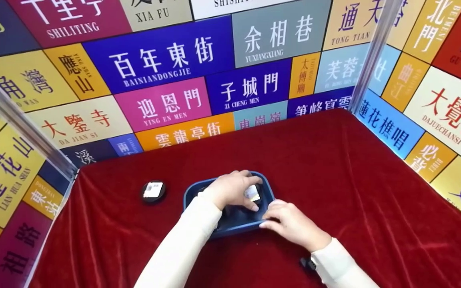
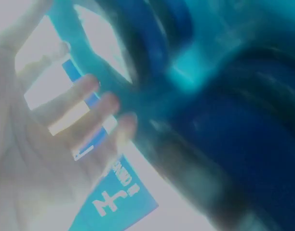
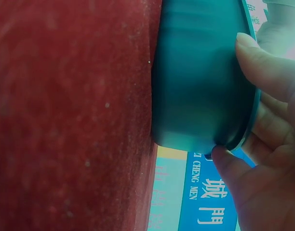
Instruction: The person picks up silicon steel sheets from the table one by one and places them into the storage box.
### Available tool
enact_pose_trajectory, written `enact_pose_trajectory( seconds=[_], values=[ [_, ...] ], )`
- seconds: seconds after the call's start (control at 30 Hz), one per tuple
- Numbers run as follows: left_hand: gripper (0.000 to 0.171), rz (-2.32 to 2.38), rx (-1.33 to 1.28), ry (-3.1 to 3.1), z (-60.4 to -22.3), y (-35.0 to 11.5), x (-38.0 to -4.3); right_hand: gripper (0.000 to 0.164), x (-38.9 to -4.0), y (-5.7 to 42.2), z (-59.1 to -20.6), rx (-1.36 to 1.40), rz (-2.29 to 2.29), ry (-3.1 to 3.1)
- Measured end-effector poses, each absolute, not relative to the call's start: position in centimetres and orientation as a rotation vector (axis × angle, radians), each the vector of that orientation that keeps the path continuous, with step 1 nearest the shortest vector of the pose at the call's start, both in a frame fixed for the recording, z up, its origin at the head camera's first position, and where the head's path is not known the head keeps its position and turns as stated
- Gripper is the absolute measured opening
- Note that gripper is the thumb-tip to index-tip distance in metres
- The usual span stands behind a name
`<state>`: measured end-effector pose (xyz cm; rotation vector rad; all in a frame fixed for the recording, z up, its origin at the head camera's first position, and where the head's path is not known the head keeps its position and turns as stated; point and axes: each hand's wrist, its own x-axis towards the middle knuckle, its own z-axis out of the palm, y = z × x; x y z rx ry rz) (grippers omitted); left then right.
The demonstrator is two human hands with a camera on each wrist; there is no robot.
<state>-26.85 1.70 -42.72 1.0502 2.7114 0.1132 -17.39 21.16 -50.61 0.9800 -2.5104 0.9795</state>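
A dark blue basin (image 1: 238, 229) with rounded corners stands on red cloth. My left hand (image 1: 232, 190) reaches over and into it, fingers and thumb spread about a round black object with a white label (image 1: 252, 193). In the left wrist view, the fingers of my left hand (image 2: 80, 110) look fairly straight, tips close to the labelled object (image 2: 104, 43); that view is blurred. Other dark round shapes in the basin are partly hidden by the hand. With my right hand (image 1: 294, 224) I grip the basin's near right corner, thumb and fingers over the rim, as the right wrist view shows.
A black disc with a white label (image 1: 153, 191) lies on the red cloth (image 1: 310, 160) left of the basin. Panels with coloured signs (image 1: 158, 52) enclose the back and both sides. A small dark device (image 1: 308, 264) sits at my right wrist.
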Motion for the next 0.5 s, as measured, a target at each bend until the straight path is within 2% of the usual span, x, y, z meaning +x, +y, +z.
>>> enact_pose_trajectory(
  seconds=[0.5],
  values=[
    [0.07,0.082,1.071,2.765,-41.9,0.3,-26.1,0.006,-17.3,21.1,-50.5,0.939,0.982,-2.547]
  ],
)
